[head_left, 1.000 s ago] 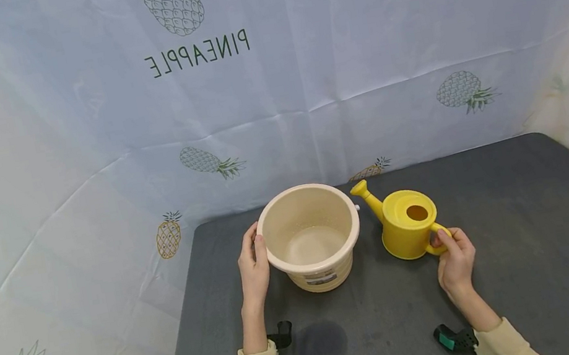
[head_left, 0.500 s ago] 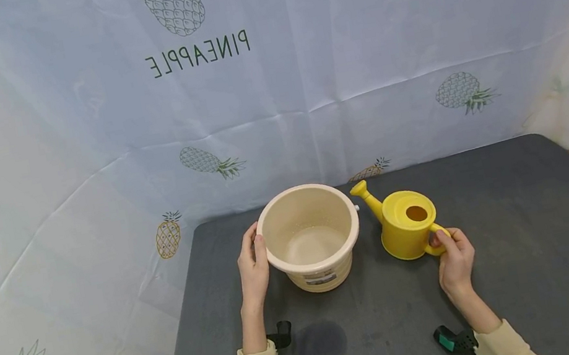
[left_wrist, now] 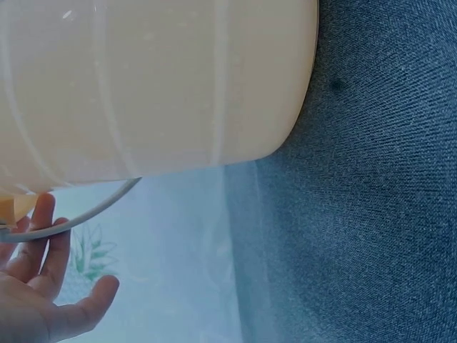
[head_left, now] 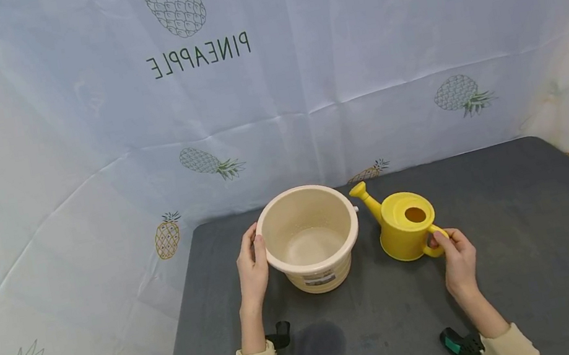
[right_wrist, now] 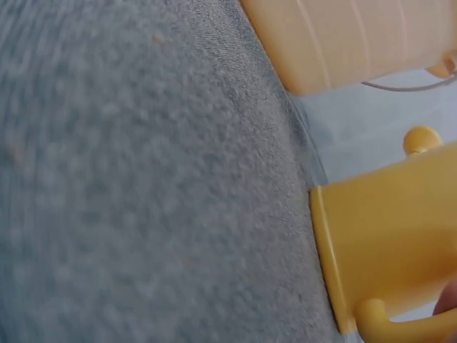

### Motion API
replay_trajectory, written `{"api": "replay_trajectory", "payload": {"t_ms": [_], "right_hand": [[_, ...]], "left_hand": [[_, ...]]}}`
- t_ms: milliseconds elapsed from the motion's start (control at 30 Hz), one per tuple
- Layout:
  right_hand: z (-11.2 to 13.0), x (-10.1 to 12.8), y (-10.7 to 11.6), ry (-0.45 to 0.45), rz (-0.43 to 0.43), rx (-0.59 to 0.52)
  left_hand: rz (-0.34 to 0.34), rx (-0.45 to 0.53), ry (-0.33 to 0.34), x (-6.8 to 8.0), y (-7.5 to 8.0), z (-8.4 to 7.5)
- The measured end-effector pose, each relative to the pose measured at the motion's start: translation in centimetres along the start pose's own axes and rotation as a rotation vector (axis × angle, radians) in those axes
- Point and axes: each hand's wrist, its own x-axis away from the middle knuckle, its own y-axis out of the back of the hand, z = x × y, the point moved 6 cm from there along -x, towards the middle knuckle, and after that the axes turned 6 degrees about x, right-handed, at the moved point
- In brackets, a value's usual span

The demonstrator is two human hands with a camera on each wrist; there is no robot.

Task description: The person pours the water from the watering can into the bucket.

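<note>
Your right hand (head_left: 457,258) is gripping the yellow watering can (head_left: 402,227) by its handle, just right of the cream bucket (head_left: 310,236). Your left hand (head_left: 252,268) is cupping the bucket's left side on the counter (head_left: 526,237). Risk: the spout striking the rim, spilling any contents.

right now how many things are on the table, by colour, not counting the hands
cream: 1, the bucket
yellow: 1, the watering can
total: 2
</note>
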Motion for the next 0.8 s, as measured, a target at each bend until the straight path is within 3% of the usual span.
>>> {"api": "replay_trajectory", "payload": {"t_ms": [233, 367, 500, 600, 800], "right_hand": [[0.6, 0.3, 0.3, 0.013, 0.079, 0.261], [1.1, 0.4, 0.5, 0.05, 0.143, 0.476], [1.7, 0.4, 0.7, 0.118, 0.197, 0.653], [2.4, 0.3, 1.0, 0.198, 0.219, 0.715], [3.7, 0.4, 1.5, 0.357, 0.239, 0.762]], "left_hand": [[-0.013, -0.035, 0.025, 0.2, 0.1, -0.7], [-0.019, -0.062, 0.027, 0.3, 0.1, -0.7], [-0.03, -0.068, 0.004, 0.2, 0.3, 1.0], [-0.036, -0.091, -0.004, 0.3, 0.6, 2.5], [-0.045, -0.183, -0.014, 1.2, 1.5, 2.7]]}}
